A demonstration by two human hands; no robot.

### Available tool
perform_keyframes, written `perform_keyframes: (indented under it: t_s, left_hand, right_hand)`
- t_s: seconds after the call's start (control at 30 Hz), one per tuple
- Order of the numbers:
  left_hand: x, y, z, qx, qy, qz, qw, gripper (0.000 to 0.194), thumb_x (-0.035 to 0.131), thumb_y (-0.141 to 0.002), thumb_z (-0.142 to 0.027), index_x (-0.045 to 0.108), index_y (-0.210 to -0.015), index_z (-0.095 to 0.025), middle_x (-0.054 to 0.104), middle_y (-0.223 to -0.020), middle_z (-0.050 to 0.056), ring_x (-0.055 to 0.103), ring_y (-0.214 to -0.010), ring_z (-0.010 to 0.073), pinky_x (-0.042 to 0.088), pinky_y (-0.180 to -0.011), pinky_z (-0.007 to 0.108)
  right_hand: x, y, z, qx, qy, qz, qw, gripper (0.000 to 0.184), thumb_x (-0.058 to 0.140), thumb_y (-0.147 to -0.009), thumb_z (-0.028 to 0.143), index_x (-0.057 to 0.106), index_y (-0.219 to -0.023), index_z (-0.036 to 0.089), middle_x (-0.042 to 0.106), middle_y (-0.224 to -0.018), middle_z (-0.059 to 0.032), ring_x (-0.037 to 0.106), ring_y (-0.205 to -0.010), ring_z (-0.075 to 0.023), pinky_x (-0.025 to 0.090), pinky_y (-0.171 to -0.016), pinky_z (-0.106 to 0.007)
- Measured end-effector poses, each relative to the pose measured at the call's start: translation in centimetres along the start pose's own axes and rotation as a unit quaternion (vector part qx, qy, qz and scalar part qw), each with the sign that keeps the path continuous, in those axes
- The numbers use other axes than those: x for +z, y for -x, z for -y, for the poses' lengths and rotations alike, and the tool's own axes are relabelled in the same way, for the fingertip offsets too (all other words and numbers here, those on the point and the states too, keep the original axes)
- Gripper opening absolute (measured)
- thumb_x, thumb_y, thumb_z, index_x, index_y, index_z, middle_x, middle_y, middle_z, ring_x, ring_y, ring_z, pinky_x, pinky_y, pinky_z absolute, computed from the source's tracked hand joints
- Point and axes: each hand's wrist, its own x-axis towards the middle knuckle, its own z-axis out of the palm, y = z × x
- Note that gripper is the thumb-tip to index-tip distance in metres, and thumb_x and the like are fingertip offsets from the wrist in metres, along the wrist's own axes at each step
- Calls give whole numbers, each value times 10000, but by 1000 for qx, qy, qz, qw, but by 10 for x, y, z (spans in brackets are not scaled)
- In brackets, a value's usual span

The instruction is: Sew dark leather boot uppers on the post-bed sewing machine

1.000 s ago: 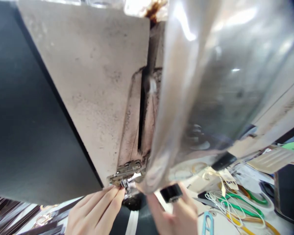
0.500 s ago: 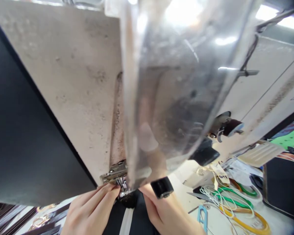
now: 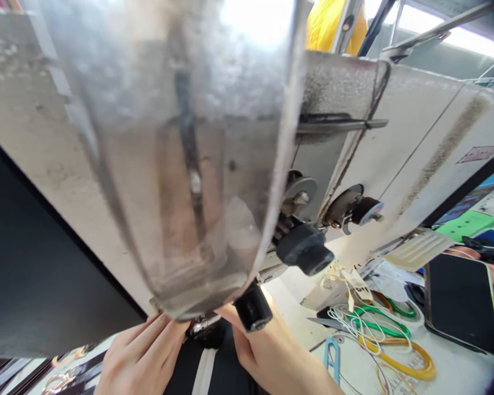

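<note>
Black fabric point(image 3: 227, 359) with a white strip point(image 3: 205, 368) down its middle lies under the presser foot point(image 3: 201, 325) of a sewing machine point(image 3: 20, 104). On its left side, my left hand point(image 3: 142, 354) presses down with the fingers close together, their tips at the foot. My right hand point(image 3: 267, 345) is closed on the fabric's right side, thumb toward me. Its fingertips are hidden behind a clear plastic guard point(image 3: 189, 219) and a small black knob point(image 3: 253, 308). The guard covers much of the needle area.
Right of the machine lie green-handled scissors point(image 3: 385, 325), a yellow-orange handle loop point(image 3: 420, 362), tangled white cord, a light blue tool point(image 3: 331, 359) and a phone point(image 3: 463, 302). A dark panel point(image 3: 37, 263) stands at left. Dark strips and metal pieces point(image 3: 60, 381) lie lower left.
The camera view has swung, so the guard sits farther left and covers more of the presser foot. More of the machine's right side shows. Both hands stay beside the foot on the fabric.
</note>
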Motion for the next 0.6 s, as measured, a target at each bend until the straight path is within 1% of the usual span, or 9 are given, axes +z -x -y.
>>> perform_keyframes:
  t_s: [0.07,0.13,0.23,0.33,0.37,0.43,0.5,0.53,0.6]
  left_hand:
    - [0,0,0,-2,4,0,1000,332,354,-1068,-140,621,-877,-190,757,-726,-40,743,-644,91,542,-605,203]
    - [1,2,1,-1,7,1,1000,330,353,-1062,-124,618,-878,-190,752,-716,-44,741,-641,92,545,-612,205]
    - [2,3,1,12,-4,-5,1000,301,396,-1048,-126,640,-880,-179,772,-765,-27,755,-706,114,569,-722,208]
    - [2,7,0,19,-5,-5,1000,275,422,-1038,-121,668,-919,-156,793,-838,-3,764,-783,123,555,-876,197]
    - [1,9,1,14,1,-2,1000,273,423,-1038,-124,676,-938,-156,795,-855,-3,766,-803,122,549,-904,192]
    - [-1,18,4,-23,20,15,999,244,455,-1038,-201,692,-983,-192,800,-898,-24,771,-836,122,567,-894,174]
    - [-4,30,11,-100,56,35,993,188,532,-1012,-330,697,-1048,-249,805,-949,-57,778,-838,124,604,-811,149]
    - [-5,36,16,-146,87,48,984,187,562,-996,-365,693,-1090,-271,807,-965,-72,782,-826,125,616,-756,139]
    - [-8,43,28,-218,137,49,965,184,623,-965,-356,703,-1114,-285,811,-921,-83,781,-746,129,626,-644,135]
  right_hand:
    - [0,1,0,3,-3,-1,1000,404,395,-707,-11,637,-925,228,704,-997,-40,650,-919,-188,536,-841,-276]
    - [1,3,-1,10,-3,9,1000,420,390,-706,-9,649,-944,219,705,-1016,-47,643,-929,-198,537,-841,-288]
    - [5,6,-1,16,-2,32,999,428,398,-707,-1,672,-960,211,700,-993,-57,632,-898,-206,542,-812,-306]
    - [8,7,-3,13,-21,21,999,481,398,-732,-12,688,-1048,205,718,-1077,-59,646,-946,-216,547,-817,-327]
    - [7,8,-5,13,-35,20,999,512,394,-738,-21,686,-1093,206,724,-1108,-52,655,-970,-214,548,-830,-328]
    - [-3,8,-9,9,-71,33,997,556,382,-768,-38,679,-1164,215,727,-1151,-35,664,-1024,-193,550,-879,-315]
    - [-21,10,-14,0,-115,73,991,578,378,-789,-45,674,-1201,232,717,-1180,-17,661,-1074,-155,546,-929,-280]
    - [-32,12,-17,-6,-133,99,986,586,385,-789,-50,677,-1206,241,715,-1185,-8,659,-1090,-136,545,-942,-256]
    - [-49,17,-21,-17,-154,142,978,579,424,-792,-66,686,-1203,245,726,-1167,4,666,-1087,-110,548,-949,-214]
